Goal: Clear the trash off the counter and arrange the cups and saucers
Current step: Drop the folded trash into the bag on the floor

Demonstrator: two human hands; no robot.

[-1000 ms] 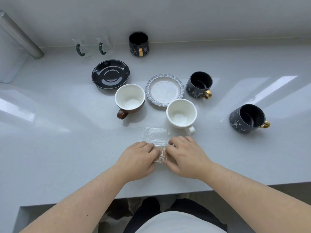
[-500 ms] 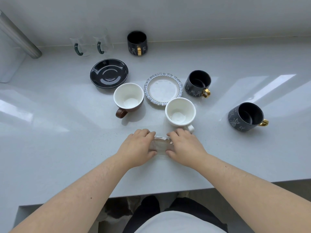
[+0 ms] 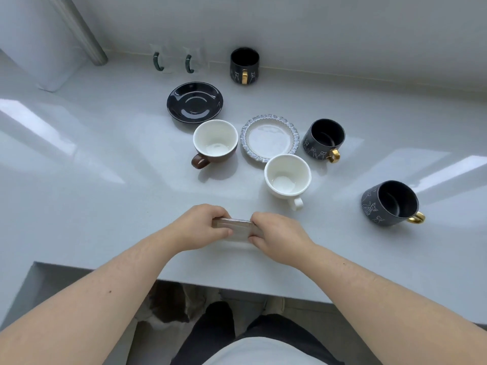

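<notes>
Clear plastic wrapper, folded into a narrow strip, is held between both hands close to the near edge of the pale grey counter. The left hand curls its fingers over the strip's left end and pinches it; the right hand does the same at the right end, fingers folded down over the plastic. Whether the strip touches the counter or sits just above it cannot be told.

Beyond the hands stand the dishes. A white cup with a white handle sits nearest, just in front of a blue-rimmed saucer whose near edge it overlaps. Left of that saucer is a cup with a brown outside and handle, white inside. Behind it lies a black saucer. Right of the blue-rimmed saucer stands a dark cat-patterned cup with a gold handle, and a second one like it stands well apart at the right. A third dark cup with a gold handle is back against the wall. Left of it, two clear glass mugs with green handles stand side by side by the wall. All the cups are upright
</notes>
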